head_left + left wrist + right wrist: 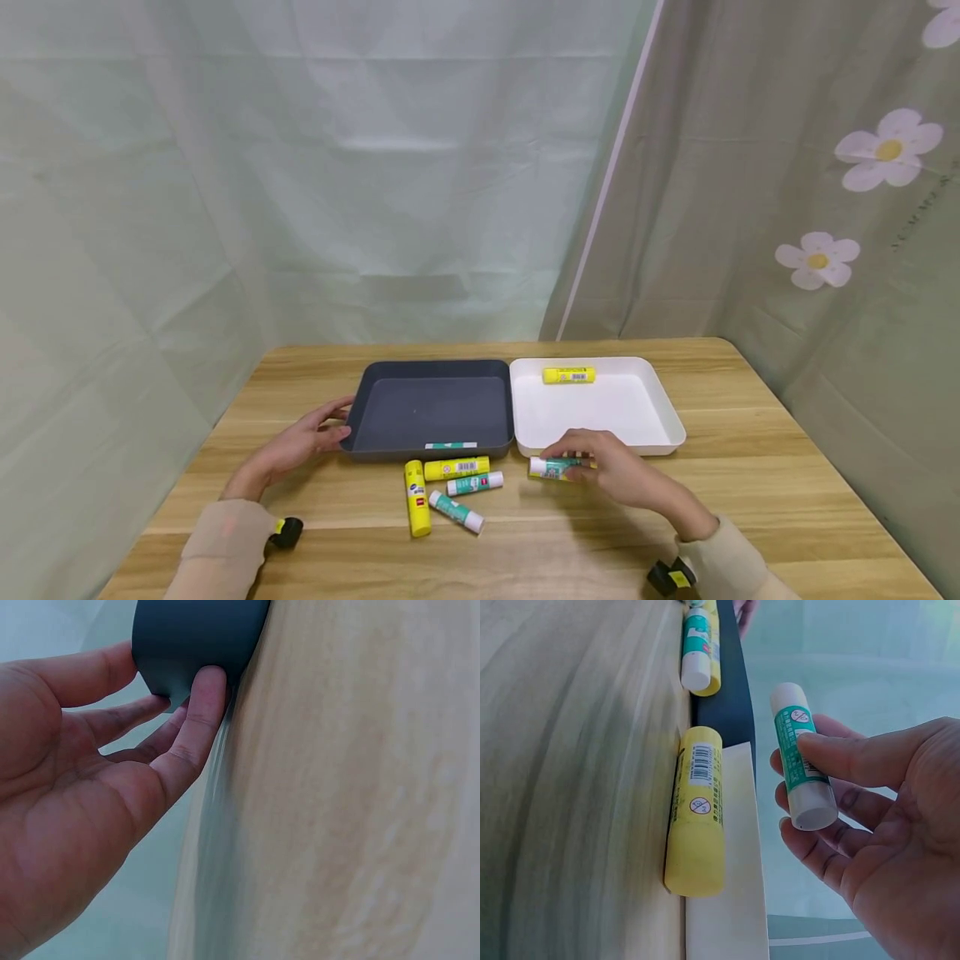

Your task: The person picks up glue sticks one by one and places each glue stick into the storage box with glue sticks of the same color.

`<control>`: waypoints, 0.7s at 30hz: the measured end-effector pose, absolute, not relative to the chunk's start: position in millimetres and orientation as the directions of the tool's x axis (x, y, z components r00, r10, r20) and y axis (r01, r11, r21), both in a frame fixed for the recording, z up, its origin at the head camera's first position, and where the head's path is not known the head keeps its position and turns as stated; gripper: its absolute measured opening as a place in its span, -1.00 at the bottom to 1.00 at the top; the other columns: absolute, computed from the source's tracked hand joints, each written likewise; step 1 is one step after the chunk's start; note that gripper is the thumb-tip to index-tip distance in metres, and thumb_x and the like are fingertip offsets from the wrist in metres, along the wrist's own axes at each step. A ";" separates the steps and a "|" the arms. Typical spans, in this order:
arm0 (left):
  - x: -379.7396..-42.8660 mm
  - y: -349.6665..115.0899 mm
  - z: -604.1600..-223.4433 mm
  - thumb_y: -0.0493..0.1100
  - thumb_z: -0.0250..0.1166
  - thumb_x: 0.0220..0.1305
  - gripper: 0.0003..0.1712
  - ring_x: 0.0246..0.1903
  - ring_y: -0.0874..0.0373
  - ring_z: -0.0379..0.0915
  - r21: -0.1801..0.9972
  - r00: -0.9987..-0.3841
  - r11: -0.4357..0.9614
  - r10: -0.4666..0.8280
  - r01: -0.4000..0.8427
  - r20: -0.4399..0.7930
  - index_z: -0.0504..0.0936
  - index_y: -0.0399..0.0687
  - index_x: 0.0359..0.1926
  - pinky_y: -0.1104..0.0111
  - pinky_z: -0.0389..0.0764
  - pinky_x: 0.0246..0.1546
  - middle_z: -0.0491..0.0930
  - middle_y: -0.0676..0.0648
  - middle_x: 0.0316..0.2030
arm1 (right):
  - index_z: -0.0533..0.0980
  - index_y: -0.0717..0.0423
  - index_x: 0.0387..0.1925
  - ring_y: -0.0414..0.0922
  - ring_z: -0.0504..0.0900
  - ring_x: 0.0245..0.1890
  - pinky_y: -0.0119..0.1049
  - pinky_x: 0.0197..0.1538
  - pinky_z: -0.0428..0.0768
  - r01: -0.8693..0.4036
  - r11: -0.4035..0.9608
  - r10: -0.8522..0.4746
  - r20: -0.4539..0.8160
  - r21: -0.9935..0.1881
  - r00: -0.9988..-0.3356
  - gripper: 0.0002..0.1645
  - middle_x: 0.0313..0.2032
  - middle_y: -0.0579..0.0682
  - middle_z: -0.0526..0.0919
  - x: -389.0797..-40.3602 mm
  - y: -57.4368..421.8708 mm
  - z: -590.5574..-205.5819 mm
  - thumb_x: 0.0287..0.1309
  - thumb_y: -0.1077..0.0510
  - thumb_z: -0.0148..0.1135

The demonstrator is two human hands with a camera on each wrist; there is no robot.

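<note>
Between thumb and fingers, my right hand [618, 471] pinches a green and white glue stick [802, 757], raised off the table in front of the white tray [667, 408]. Just below it a yellow glue stick [695, 817] lies against the tray's front wall, mostly covered in the head view. My left hand [300, 440] touches the outer left wall of the dark grey tray [431, 408] near its front corner, as the left wrist view shows, with fingers fairly straight. A green and white glue stick [450, 445] lies inside that tray's front edge.
In the white tray lies a yellow glue stick [568, 375] by the back wall. Before the dark tray are two yellow glue sticks [417, 500] and two green and white ones [457, 512]. Curtains [420, 208] hang behind the wooden table [540, 550].
</note>
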State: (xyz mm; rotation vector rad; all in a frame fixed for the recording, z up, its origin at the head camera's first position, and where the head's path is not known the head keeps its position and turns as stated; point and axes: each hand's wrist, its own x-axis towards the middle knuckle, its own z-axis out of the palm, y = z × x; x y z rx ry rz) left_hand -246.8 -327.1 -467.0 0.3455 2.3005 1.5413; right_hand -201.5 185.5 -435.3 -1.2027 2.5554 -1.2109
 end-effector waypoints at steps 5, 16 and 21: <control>-246.3 -326.8 -467.4 -0.18 0.09 0.63 -0.20 0.39 -0.45 0.16 0.927 -0.910 0.376 0.387 0.013 -0.145 -0.10 -0.28 0.65 0.09 0.57 0.21 0.01 -0.52 0.46 | 0.72 0.00 0.06 -0.28 0.56 -0.24 -0.33 -0.18 0.59 -0.608 0.399 -0.665 0.240 -0.686 -0.707 -0.56 -0.17 -0.16 0.74 -210.8 186.2 -436.2 0.19 0.43 0.41; -245.1 -325.5 -462.6 -0.16 0.10 0.64 -0.18 0.39 -0.44 0.17 0.925 -0.905 0.379 0.399 0.020 -0.144 -0.12 -0.31 0.65 0.06 0.57 0.21 0.01 -0.53 0.46 | 0.72 -0.03 0.07 -0.23 0.59 -0.20 -0.31 -0.14 0.58 -0.598 0.430 -0.641 0.238 -0.677 -0.730 -0.58 -0.16 -0.19 0.74 -224.2 182.4 -413.2 0.25 0.39 0.39; -245.8 -325.3 -463.6 -0.17 0.09 0.64 -0.19 0.40 -0.45 0.14 0.926 -0.906 0.377 0.398 0.015 -0.147 -0.12 -0.31 0.65 0.11 0.59 0.20 0.00 -0.53 0.47 | 0.72 -0.02 0.08 -0.22 0.61 -0.18 -0.30 -0.12 0.59 -0.605 0.431 -0.642 0.244 -0.669 -0.727 -0.58 -0.16 -0.19 0.74 -230.2 182.1 -404.2 0.25 0.40 0.39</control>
